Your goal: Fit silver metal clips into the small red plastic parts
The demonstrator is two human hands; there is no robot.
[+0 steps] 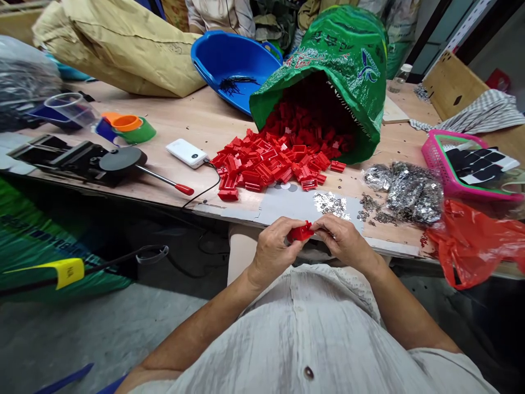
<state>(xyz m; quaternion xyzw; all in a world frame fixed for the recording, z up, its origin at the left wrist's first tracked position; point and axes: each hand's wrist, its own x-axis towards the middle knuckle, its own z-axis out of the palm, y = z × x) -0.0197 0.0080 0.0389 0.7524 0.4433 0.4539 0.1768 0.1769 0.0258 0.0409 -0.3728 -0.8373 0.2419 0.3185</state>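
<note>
Pinching a small, boxy, bright red plastic piece (301, 232) between thumb and fingers of the left hand (273, 246), low over the near edge of a pale wood-topped table (172, 115). Meeting the right end of that piece with the drawn-together thumb and fingertips of the right hand (344, 241); cannot tell whether also pinching something tiny there, too small and covered to make out.

Facing, just beyond the grip, a scatter of small, shiny, silver metal bits (331, 204) on a grey patch of the tabletop. Having, farther ahead and a little to the left, a large heap of matching red plastic pieces (266, 161), spilling toward the grip from the mouth of a glossy green printed sack (336, 49) lying on its side.

Showing to the right of the grip some loose, darker metal bits (371, 205), then clear plastic bags packed with metal parts (414, 189). Reaching farther right, to a crumpled, translucent red plastic bag (476, 246) over the table edge and, beyond it, a bright pink perforated plastic basket (430, 158).

Having well to the left of the grip a white, rounded power bank (186, 152) with a thin black cable, then a black metal device with a red-tipped lever (82, 161). Showing beyond the heap, ahead and left, a wide blue plastic basin (213, 60) beside a big tan sack (123, 49).
</note>
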